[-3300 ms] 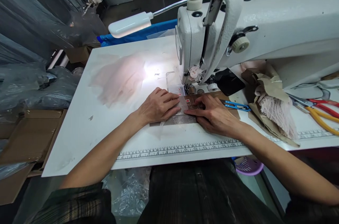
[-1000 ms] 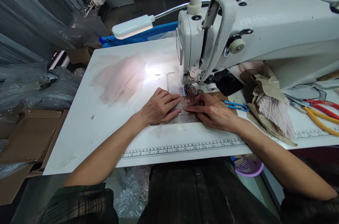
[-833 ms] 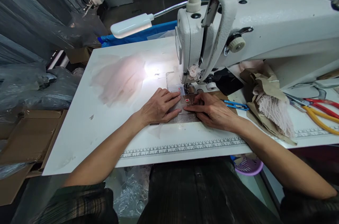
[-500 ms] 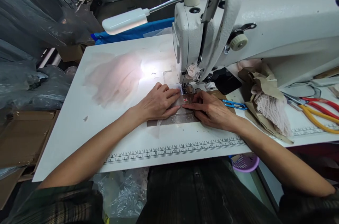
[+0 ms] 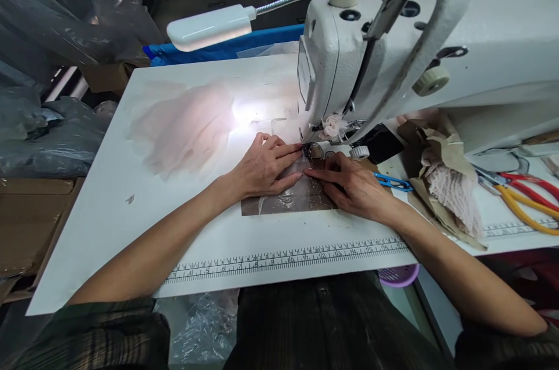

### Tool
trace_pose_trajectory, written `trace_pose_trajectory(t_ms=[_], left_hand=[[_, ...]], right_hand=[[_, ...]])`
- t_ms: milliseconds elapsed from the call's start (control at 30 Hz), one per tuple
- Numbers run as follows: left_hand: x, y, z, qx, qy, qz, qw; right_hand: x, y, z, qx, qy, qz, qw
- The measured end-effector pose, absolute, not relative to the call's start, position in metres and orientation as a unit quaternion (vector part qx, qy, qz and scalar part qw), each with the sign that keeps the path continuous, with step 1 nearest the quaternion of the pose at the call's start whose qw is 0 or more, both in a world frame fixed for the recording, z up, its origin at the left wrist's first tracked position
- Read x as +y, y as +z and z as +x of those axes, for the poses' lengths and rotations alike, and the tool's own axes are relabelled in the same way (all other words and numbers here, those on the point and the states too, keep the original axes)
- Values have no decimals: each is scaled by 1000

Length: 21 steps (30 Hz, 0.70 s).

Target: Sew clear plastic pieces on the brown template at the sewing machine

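Note:
My left hand (image 5: 267, 167) lies palm down with its fingers stretched over thin sheer fabric (image 5: 293, 171), fingertips close to the sewing machine's presser foot area. From the right, my right hand (image 5: 349, 183) rests on the same fabric, its index finger extended almost to my left thumb and its other fingers bent. Neither hand visibly grips anything. Under the fabric is a brown plate (image 5: 279, 204) with a shiny clear film on it. The white sewing machine (image 5: 325, 67) stands just beyond my hands; its needle is hard to make out. A pale fabric rosette (image 5: 334, 125) hangs on its head.
Pale pink tulle (image 5: 187, 125) lies on the left of the white table (image 5: 174, 218), beneath a lamp (image 5: 210, 27). Right of my hand are a blue thread snipper (image 5: 393, 182), brown paper (image 5: 430, 207) around pale trim (image 5: 454, 189), and orange-handled scissors (image 5: 524, 210). A printed ruler (image 5: 288, 259) follows the front edge.
The view has shifted, so the machine appears larger and farther right. A small red and white mark near my right fingertip no longer shows. Both hands keep nearly the same pose on the fabric.

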<state>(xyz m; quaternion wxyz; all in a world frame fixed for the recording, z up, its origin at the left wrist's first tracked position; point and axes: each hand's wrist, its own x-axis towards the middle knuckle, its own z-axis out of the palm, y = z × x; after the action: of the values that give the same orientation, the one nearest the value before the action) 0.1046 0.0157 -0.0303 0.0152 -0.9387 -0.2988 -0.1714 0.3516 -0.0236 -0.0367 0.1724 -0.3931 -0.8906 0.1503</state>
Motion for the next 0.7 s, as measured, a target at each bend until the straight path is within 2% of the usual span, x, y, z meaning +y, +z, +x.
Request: trace_pose_trajectory(t_ms=[700], left_hand=[[11, -33, 107, -307, -168, -936, 34]], right_hand=[[-32, -40, 347, -877, 155, -406, 205]])
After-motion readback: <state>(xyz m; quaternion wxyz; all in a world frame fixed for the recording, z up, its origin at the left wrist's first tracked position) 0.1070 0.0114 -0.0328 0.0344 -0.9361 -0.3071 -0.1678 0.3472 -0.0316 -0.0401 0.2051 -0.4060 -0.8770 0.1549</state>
